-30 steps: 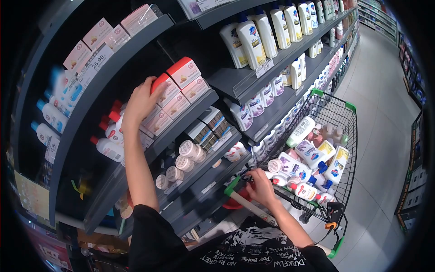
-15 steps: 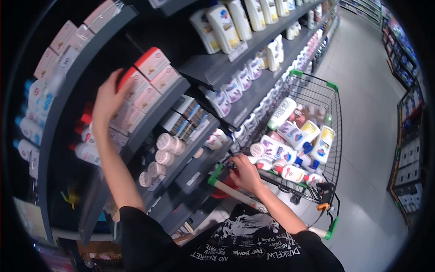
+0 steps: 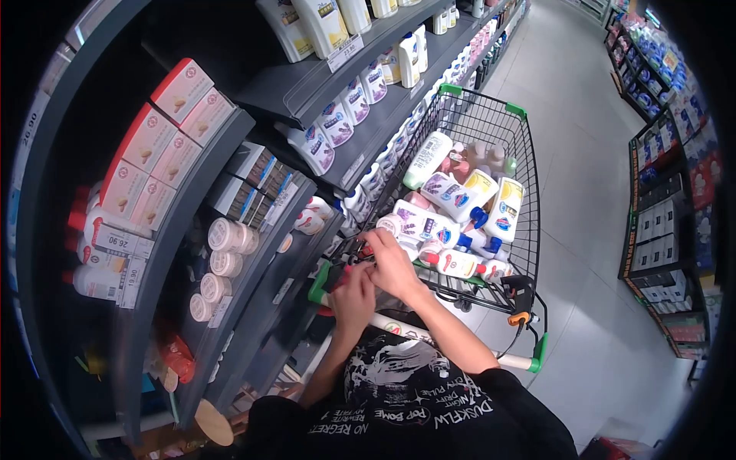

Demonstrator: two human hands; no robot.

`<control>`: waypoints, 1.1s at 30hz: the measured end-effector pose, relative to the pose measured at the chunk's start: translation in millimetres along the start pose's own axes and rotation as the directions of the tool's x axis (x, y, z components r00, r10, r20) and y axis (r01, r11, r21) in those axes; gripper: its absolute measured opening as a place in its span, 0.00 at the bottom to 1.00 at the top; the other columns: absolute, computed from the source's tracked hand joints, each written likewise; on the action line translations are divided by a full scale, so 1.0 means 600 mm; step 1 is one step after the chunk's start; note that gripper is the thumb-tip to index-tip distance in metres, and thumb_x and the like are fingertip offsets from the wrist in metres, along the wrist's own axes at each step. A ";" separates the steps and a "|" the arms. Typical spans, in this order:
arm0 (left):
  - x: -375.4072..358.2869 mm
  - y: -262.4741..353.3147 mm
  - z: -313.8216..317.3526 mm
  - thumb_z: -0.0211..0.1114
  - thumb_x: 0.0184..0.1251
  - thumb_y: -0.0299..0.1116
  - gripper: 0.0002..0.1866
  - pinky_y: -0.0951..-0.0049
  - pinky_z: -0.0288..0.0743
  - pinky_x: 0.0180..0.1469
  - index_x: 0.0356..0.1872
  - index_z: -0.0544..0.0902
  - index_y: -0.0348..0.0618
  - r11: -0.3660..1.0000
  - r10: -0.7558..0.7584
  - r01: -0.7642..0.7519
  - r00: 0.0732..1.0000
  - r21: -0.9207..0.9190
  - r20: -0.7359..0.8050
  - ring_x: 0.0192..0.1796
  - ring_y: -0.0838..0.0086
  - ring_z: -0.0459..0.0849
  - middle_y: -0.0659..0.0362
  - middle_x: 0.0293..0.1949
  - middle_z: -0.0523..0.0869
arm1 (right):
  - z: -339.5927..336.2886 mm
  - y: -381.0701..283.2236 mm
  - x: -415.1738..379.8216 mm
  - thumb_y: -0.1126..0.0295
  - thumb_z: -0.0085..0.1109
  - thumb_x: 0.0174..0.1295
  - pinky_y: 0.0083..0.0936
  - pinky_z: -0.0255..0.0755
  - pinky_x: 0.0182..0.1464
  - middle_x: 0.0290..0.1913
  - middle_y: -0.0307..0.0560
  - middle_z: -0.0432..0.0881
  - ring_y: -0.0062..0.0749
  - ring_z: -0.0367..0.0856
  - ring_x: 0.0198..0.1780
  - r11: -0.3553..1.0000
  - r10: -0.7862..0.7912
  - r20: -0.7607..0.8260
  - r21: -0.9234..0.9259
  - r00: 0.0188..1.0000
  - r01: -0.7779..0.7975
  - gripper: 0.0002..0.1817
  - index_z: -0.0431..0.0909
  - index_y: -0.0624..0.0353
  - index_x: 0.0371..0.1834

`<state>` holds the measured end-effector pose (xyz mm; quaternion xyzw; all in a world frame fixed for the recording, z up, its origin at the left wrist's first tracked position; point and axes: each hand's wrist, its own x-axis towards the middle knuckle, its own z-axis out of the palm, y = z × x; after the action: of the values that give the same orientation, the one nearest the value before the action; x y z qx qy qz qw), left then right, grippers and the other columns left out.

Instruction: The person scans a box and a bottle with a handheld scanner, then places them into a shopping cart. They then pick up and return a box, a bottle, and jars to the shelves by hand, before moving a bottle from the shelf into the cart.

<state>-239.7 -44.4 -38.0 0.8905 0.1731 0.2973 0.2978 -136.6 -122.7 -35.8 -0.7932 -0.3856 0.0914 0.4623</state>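
My left hand [image 3: 353,299] is closed low over the near left corner of the shopping cart [image 3: 529,230], with a bit of pink-red showing by its fingertips. My right hand [image 3: 389,264] is also closed, its curled fingers just above and touching or overlapping the left hand; what either holds is hidden. Just beyond the right hand lies a round pale jar [image 3: 389,224]. White bottles with purple labels [image 3: 425,224], a yellow-labelled bottle [image 3: 506,208] and other bottles are heaped in the cart. The white cart handle [image 3: 399,327] runs below my hands.
To my left, shelves hold pink boxes with red tops [image 3: 153,146], stacked pale jars [image 3: 224,261] and red-capped bottles [image 3: 100,238]. More white bottles [image 3: 337,119] line the shelf ahead. A tiled aisle [image 3: 567,230] runs along the right, with a display rack [image 3: 655,230] beyond.
My left hand has left the pink boxes on the shelf and come down beside my right hand at the cart. The view has shifted, so shelves and cart sit further left.
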 end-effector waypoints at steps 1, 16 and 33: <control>-0.008 0.000 -0.001 0.63 0.64 0.31 0.12 0.62 0.75 0.26 0.48 0.80 0.48 0.998 0.005 -0.014 0.993 0.068 0.119 0.24 0.60 0.84 0.56 0.22 0.83 | -0.006 0.007 0.001 0.76 0.64 0.47 0.41 0.73 0.54 0.51 0.55 0.73 0.55 0.73 0.57 0.997 0.055 0.014 -0.057 0.998 -0.054 0.28 0.72 0.59 0.56; -0.011 -0.009 0.000 0.66 0.58 0.31 0.05 0.59 0.74 0.29 0.34 0.79 0.50 0.985 -0.051 0.028 0.990 0.168 0.135 0.26 0.60 0.83 0.59 0.21 0.81 | -0.220 0.236 0.004 0.68 0.69 0.48 0.41 0.77 0.48 0.41 0.63 0.83 0.51 0.84 0.44 0.838 0.419 -0.238 -0.271 0.876 -0.474 0.26 0.76 0.66 0.51; -0.013 -0.015 0.002 0.65 0.59 0.32 0.05 0.57 0.77 0.28 0.34 0.78 0.49 0.982 -0.101 0.062 0.971 0.180 0.217 0.28 0.58 0.85 0.58 0.27 0.85 | -0.171 0.362 -0.092 0.66 0.74 0.39 0.34 0.76 0.54 0.48 0.59 0.83 0.47 0.83 0.51 0.816 0.517 0.394 -0.497 0.760 -0.297 0.33 0.77 0.64 0.53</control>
<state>-246.3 -41.6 -47.9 0.9328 0.1998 0.1662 0.2495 -8.5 -288.9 -164.9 -0.8829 -0.3181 0.3172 0.1363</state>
